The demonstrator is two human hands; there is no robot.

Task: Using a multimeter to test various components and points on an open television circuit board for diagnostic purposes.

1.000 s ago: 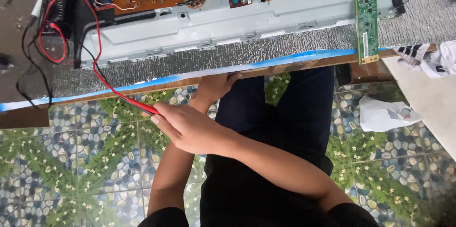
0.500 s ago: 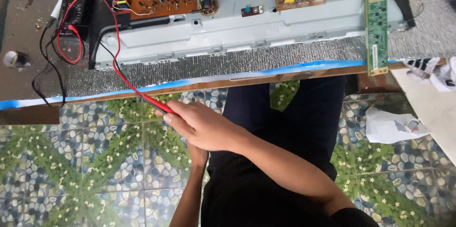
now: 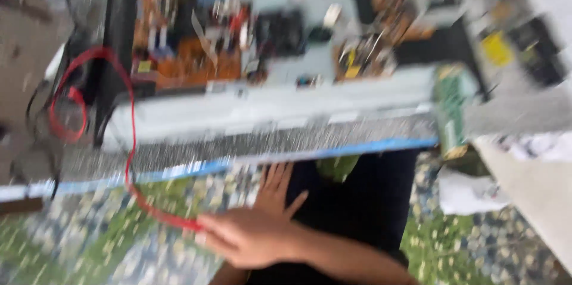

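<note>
1. The floor (image 3: 89, 243) is tiled in a green, blue and white pattern, blurred.
2. A workbench edge (image 3: 179, 172) with a blue strip crosses the view.
3. A pale surface (image 3: 536, 195) stands at right.

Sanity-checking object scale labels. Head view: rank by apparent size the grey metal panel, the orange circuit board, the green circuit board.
1. Grey metal panel, widest by far.
2. Orange circuit board.
3. Green circuit board, a narrow strip.

Motion blur smears all edges, and the orange board is partly cut off at the top, so 2 over 3 is likely, not certain.
</note>
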